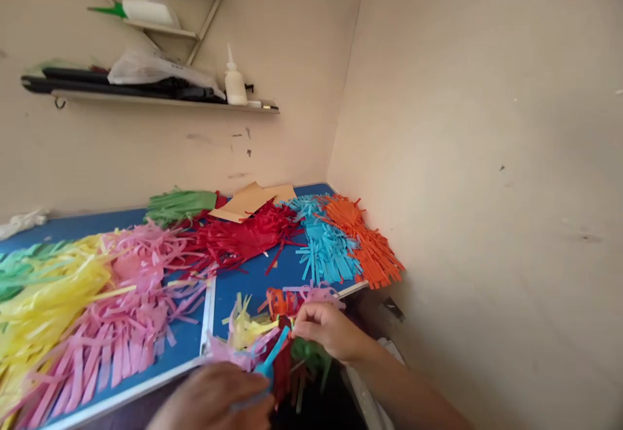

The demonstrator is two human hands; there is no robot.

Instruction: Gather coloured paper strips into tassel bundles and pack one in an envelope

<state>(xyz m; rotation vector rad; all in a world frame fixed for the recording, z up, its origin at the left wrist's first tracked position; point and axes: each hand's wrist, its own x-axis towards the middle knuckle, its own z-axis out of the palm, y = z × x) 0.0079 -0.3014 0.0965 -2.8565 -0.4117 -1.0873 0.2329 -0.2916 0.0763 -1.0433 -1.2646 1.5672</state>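
At the table's front edge hangs a bunch of multicoloured tissue-paper tassels [248, 329], with yellow, lilac, orange, red and green strips. My right hand [328, 329] is closed in a pinch at the middle of this tassel garland; the exact spot between thumb and finger is too small to make out. Lower left, my left hand [219, 397] is closed and slightly blurred. From its fingertips a blue tissue-paper tassel [272, 355] sticks up towards the right hand. Part of the bunch hangs below the edge, between the hands.
Fringed tissue paper covers the blue table [243, 290]: yellow [63, 294], pink [136, 281], red [243, 235], light blue [326, 248] and orange [365, 242]. Brown card [243, 203] lies behind. A wall shelf [170, 100] holds a glue bottle [235, 86]. A wall rises at right.
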